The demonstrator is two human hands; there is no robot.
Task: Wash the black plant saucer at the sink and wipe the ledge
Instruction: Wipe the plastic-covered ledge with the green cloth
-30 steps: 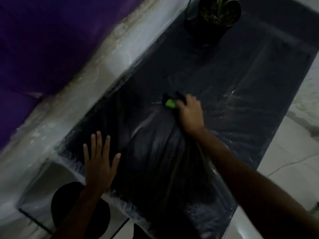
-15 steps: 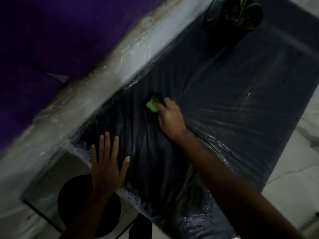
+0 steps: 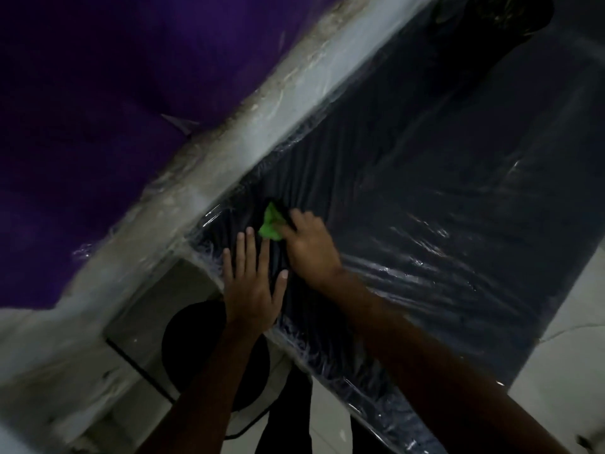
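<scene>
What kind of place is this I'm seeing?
Probably a dim home corner, not certain: a dark ledge under clear plastic film runs along a rough white wall, a potted plant stands at its far end, and pale floor tiles lie beside it.

Purple wall, pale tiled floor

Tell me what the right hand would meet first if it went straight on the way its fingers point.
The right hand, gripping the green cloth, points up-left over the dark wrapped surface; it would probably meet the pale strip along the wall first.
</scene>
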